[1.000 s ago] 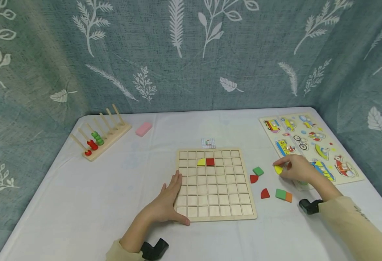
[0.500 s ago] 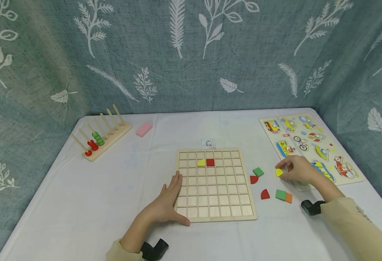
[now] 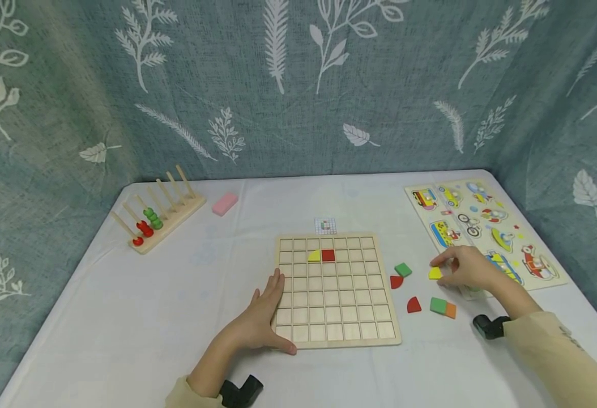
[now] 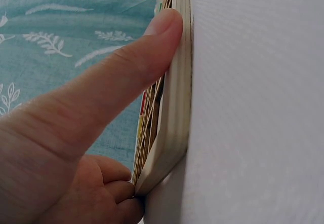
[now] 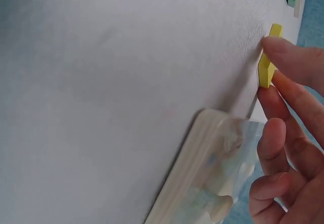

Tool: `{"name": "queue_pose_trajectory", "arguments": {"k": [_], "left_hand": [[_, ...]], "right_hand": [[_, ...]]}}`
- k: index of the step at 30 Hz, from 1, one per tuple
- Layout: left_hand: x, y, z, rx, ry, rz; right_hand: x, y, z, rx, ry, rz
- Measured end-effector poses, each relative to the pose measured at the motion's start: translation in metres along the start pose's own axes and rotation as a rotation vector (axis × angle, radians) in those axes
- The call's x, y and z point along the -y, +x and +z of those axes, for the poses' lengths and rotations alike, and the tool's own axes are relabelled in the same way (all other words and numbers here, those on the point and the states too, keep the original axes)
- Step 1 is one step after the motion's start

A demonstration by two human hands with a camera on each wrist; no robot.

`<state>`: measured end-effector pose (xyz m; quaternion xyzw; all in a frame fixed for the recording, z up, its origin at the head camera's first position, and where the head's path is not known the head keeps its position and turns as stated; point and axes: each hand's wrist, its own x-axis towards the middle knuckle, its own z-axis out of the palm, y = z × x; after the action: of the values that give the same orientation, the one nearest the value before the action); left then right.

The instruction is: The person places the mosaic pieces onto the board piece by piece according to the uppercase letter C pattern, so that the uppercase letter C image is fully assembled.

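Observation:
A wooden grid board lies mid-table with a yellow quarter-circle tile and a red square tile set in its second row. My left hand rests on the board's left edge, fingers straight, its thumb lying along the rim. To the right of the board my right hand pinches a small yellow tile between thumb and fingertips, just over the white cloth. Loose tiles lie nearby: a green square, two red quarter-circles, and a green-and-orange pair.
A vehicle peg puzzle lies at the right, its near corner under my right hand. A peg rack with red and green rings and a pink block stand at the back left. A small printed card sits behind the board.
My right hand has shifted a little toward me and lowered the yellow tile, turning it. The left hand and the board have not moved.

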<state>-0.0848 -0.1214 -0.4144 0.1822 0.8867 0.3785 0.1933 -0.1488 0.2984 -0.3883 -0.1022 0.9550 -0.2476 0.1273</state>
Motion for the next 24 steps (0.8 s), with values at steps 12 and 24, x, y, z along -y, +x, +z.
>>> {"name": "queue_pose_trajectory", "arguments": {"k": [12, 24], "left_hand": [[0.0009, -0.0008, 0.0006, 0.0, 0.003, -0.001], [0.0, -0.0005, 0.0014, -0.003, -0.005, -0.004]], "right_hand": [[-0.0013, -0.0032, 0.0003, -0.001, 0.01, -0.021], [-0.0073, -0.0071, 0.0047, -0.03, 0.012, -0.061]]}}
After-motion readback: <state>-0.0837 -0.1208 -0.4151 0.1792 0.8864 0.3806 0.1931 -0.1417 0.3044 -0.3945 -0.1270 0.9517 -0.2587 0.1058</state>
